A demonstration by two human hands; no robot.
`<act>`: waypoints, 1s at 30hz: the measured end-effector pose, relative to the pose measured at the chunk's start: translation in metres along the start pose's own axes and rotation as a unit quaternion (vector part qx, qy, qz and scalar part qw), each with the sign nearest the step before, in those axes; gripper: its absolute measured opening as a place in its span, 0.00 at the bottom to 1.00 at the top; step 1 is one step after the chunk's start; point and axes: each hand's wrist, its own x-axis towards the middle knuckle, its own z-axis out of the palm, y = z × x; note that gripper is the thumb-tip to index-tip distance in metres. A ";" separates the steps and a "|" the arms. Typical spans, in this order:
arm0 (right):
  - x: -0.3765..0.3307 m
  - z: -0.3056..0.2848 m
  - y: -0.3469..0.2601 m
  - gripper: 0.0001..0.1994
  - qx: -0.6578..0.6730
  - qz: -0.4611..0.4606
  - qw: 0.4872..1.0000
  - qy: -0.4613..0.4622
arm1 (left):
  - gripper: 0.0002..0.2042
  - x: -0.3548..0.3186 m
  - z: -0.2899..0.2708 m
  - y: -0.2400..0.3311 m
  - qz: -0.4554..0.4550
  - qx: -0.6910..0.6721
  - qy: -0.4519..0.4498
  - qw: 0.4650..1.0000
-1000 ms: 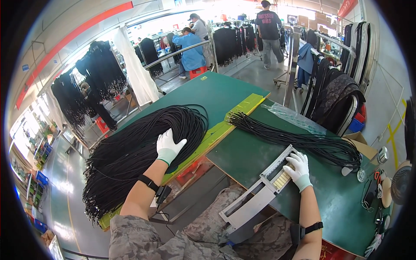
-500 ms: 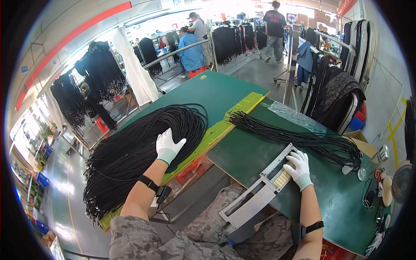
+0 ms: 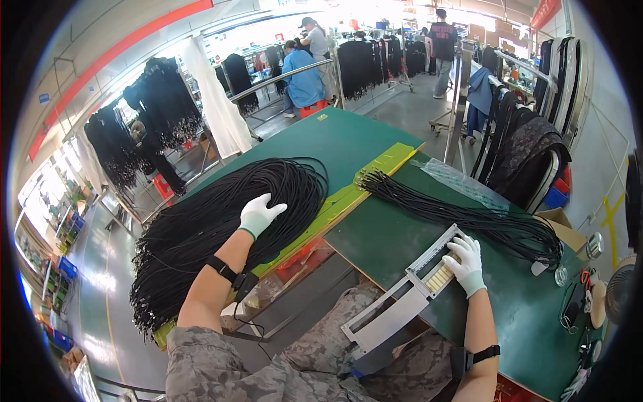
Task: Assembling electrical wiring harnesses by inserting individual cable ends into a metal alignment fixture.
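Note:
My left hand [image 3: 262, 214], in a white glove, lies on a big heap of thin black cords [image 3: 207, 231] with metal-looking ends. Its thumb stands apart from the fingers, and no cord shows lifted in it. My right hand [image 3: 465, 264], also gloved, bends its fingers over the upper part of a long metal frame [image 3: 395, 311]. The fingertips are down at a row of small cream-coloured pieces [image 3: 440, 277] inside the frame; what they grip is hidden. The frame slants over the table's near edge above my lap.
A second, thinner bundle of black cords [image 3: 462, 224] lies across the right green table [image 3: 516, 308]. Yellow-green tape [image 3: 382, 166] runs along the tables' join. Scissors [image 3: 587, 276], a fan [image 3: 619, 291] and a plastic bag [image 3: 462, 184] lie to the right. Racks [image 3: 157, 100] and people stand beyond.
The whole view has shifted slightly. My left hand has stayed on the cord heap and my right hand at the cream pieces. A person in the background has walked farther off.

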 end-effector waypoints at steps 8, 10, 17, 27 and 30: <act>-0.001 0.000 0.004 0.20 0.005 -0.005 1.000 0.006 | 0.38 0.009 -0.007 0.024 -0.032 0.006 -0.002 0.999; -0.001 0.000 0.004 0.20 0.007 0.003 1.000 0.007 | 0.38 0.012 -0.004 0.031 -0.069 0.049 0.044 0.996; 0.001 -0.002 0.003 0.20 0.015 -0.001 1.000 -0.001 | 0.33 0.028 0.007 -0.005 -0.061 -0.137 0.080 0.985; 0.000 -0.007 0.002 0.20 0.007 0.008 1.000 -0.028 | 0.22 0.009 -0.019 0.007 -0.027 -0.113 0.105 0.988; 0.000 -0.006 0.003 0.21 0.029 0.016 0.999 -0.020 | 0.18 0.009 -0.029 0.009 -0.101 -0.294 0.091 0.946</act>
